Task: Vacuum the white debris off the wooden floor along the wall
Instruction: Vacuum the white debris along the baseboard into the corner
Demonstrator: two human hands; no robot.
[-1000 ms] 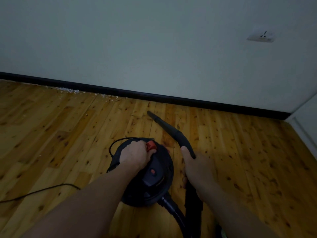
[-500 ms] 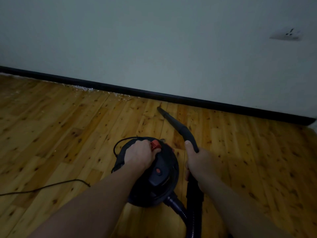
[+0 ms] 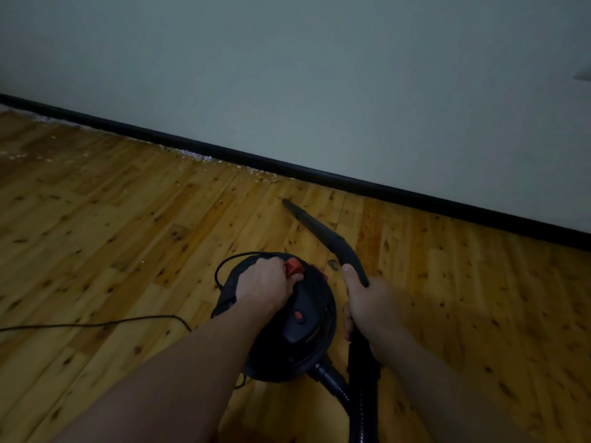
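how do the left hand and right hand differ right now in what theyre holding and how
The left hand sits palm down on top of the round vacuum canister, closed over its handle beside the red latch; the right hand wraps around the black wand, thumb lying along it. The left hand is over the machine's body; the right hand is out to its side, aiming the nozzle toward the white debris. Both are bare and closed in a grip.

— Where did the single view sit?
— On the person's head, facing forward and down, close over both forearms, with floor (image 3: 128,225) and wall (image 3: 287,75) beyond.
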